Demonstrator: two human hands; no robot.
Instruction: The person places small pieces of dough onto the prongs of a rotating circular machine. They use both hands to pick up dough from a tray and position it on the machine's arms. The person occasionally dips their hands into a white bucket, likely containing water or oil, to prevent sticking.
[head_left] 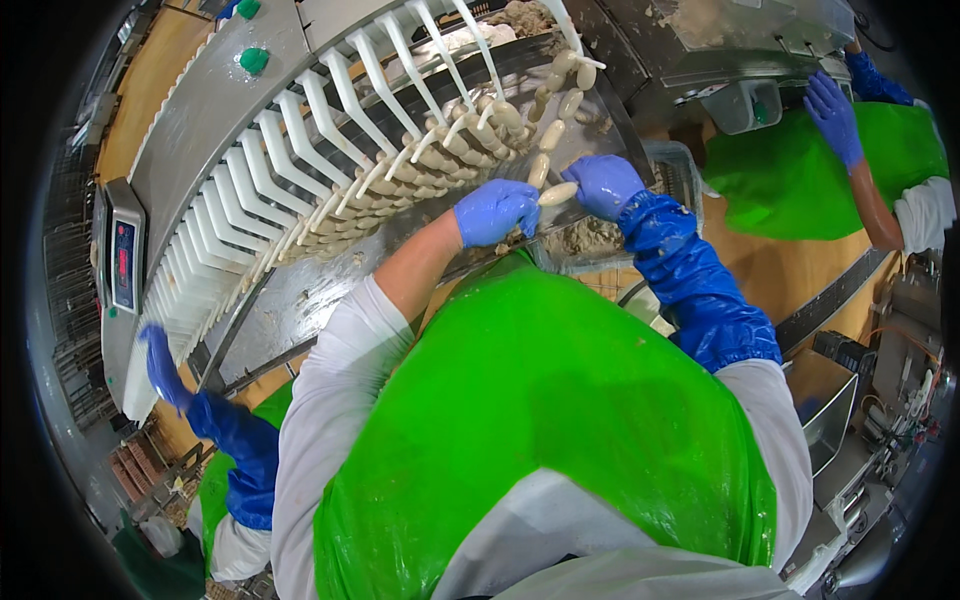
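Linked pale sausages (543,166) hang in a chain from a white hook at the top and run down between my hands. My left hand (497,212), in a purple glove, is closed in a pinch at the near end of the chain. Close on its right, my right hand (604,186), gloved and with a blue sleeve cover, has its fingers closed at the far tip of the lowest link (558,194). That link lies almost level between both hands. What the fingertips pinch is partly hidden. Many more sausage loops (430,155) hang on white hooks (270,165) to the left.
A metal trough (300,310) with meat scraps runs under the hooks. A grey plastic bin (672,160) stands beside my right hand. A scale display (124,265) is far left. Co-workers' gloved hands (832,118) show at right and at lower left (165,365).
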